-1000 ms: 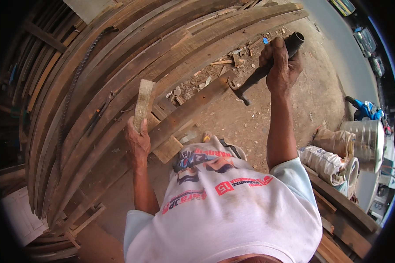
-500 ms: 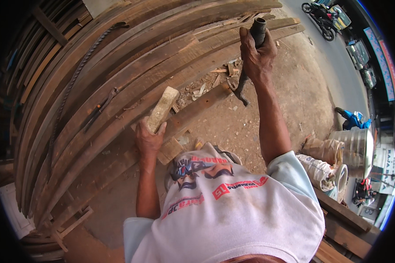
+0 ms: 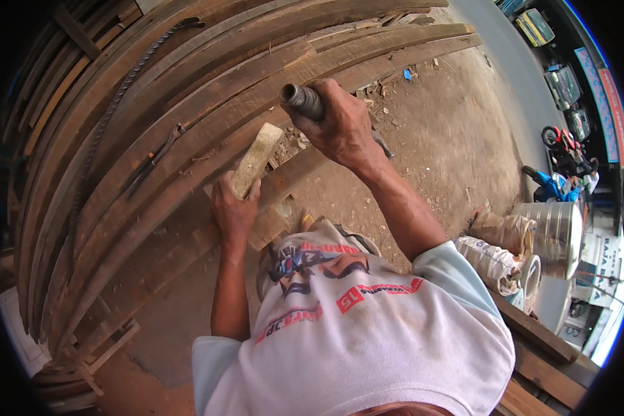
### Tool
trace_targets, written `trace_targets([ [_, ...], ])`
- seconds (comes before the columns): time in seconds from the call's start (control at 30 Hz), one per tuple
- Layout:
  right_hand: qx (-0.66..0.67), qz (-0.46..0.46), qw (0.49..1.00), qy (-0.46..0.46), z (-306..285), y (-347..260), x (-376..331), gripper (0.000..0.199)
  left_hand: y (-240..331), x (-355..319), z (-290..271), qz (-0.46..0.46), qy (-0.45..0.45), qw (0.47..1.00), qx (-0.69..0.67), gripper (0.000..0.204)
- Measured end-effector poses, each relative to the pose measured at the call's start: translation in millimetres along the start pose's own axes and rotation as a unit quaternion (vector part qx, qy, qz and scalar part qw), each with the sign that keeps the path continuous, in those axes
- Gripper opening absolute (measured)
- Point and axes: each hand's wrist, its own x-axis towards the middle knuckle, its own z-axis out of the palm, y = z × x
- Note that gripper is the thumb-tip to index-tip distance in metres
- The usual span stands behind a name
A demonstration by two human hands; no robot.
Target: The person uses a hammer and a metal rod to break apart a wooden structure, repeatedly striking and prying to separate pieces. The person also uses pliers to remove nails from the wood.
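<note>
My left hand [image 3: 234,211] is closed around the lower end of a short pale wooden block [image 3: 258,158]. The block stands tilted over a dark plank [image 3: 299,168]. In my right hand [image 3: 343,125] is a claw hammer [image 3: 303,102], gripped by its dark ribbed handle, whose hollow end points left. Most of the hammer's head is hidden behind the hand and wrist; only a bit of dark metal shows beside the wrist. A pair of pincers [image 3: 161,154] with dark handles lies on the beams left of the block.
Long wooden beams [image 3: 243,97] are stacked at the left and far side, with a twisted metal rod [image 3: 121,90] across them. Wood scraps lie on the dirt ground [image 3: 437,152]. Sacks [image 3: 491,262] and a metal drum [image 3: 549,236] stand at right, near a road with vehicles.
My right hand has swung left and nearer with the hammer, turning its handle end toward the left. My left hand and the block have hardly moved. A red motorcycle has come into view on the road.
</note>
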Motion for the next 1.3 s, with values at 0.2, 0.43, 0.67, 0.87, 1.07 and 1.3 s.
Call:
trace_targets([
  [0.2, 0.004, 0.097, 0.995, -0.014, -24, 5, 11, 0.042, 5, 3, -4, -0.005, -0.008, 1.0, -0.03, 0.048],
  [0.43, 0.096, 0.164, 0.972, 0.142, -94, 69, 46, 0.038, -1, 0, 7, -0.022, -0.001, 0.999, -0.038, 0.05],
  [0.67, 0.407, 0.218, 0.886, -0.042, -125, 107, 35, 0.04, 121, -4, 43, -0.116, 0.01, 0.99, -0.079, 0.047],
  [0.87, 0.455, 0.248, 0.829, -0.209, -134, 163, 38, 0.055, 214, -19, 105, -0.274, -0.116, 0.954, -0.039, 0.056],
  [1.07, 0.624, 0.044, 0.77, -0.126, -150, 196, 59, 0.069, 249, -13, 135, -0.267, -0.038, 0.962, -0.031, 0.068],
  [1.3, 0.73, -0.09, 0.661, -0.149, -186, 214, 106, 0.063, 259, -21, 169, -0.321, -0.051, 0.946, 0.007, 0.077],
])
